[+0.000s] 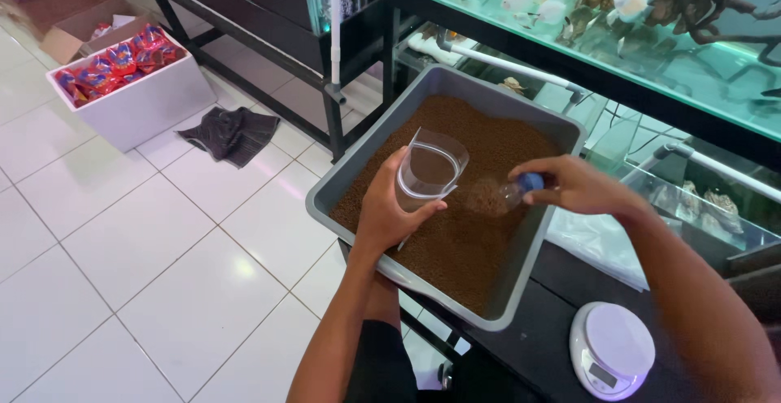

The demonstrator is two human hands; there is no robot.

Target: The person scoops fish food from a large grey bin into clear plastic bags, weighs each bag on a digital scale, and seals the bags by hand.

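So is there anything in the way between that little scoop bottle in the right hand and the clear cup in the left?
Nothing visible. The scoop bottle in the right hand lies just beside the clear cup in the left hand, with only open brown pellets below.

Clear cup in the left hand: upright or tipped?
Tipped. The clear cup leans over the grey tub, its open mouth angled toward the right hand.

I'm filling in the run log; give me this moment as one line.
left hand: holds clear plastic cup | right hand: holds small clear blue-capped bottle, tilted | both over grey tray of brown granules
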